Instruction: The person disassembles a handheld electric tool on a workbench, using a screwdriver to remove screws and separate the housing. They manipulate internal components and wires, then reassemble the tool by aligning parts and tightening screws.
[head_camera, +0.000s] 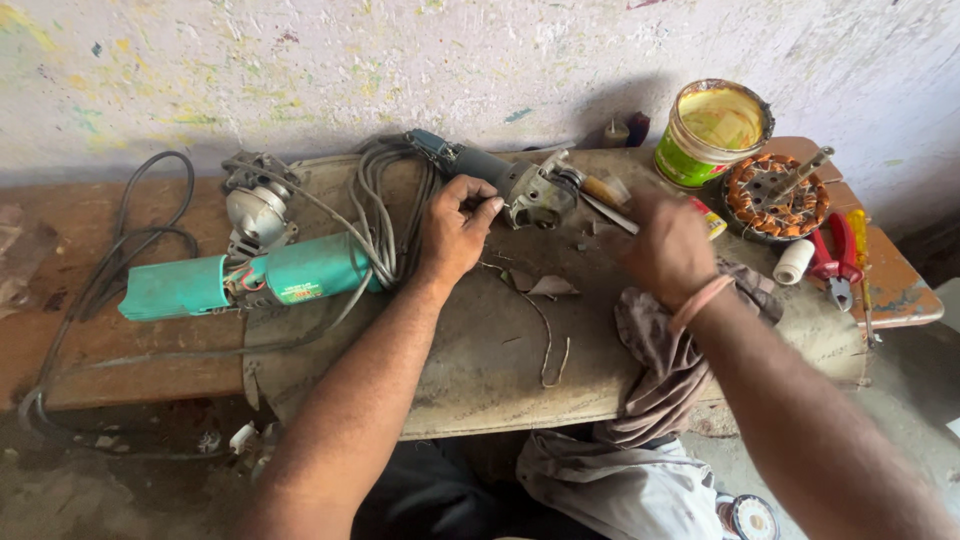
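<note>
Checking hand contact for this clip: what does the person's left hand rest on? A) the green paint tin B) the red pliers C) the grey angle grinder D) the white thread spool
C: the left hand has its fingers on the body of the grey angle grinder, well away from the tin, pliers and spool.

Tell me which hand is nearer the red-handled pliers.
Right. The right hand is at the centre-right of the bench, a short way left of the red-handled pliers. The left hand is further left, on the grey angle grinder.
</note>
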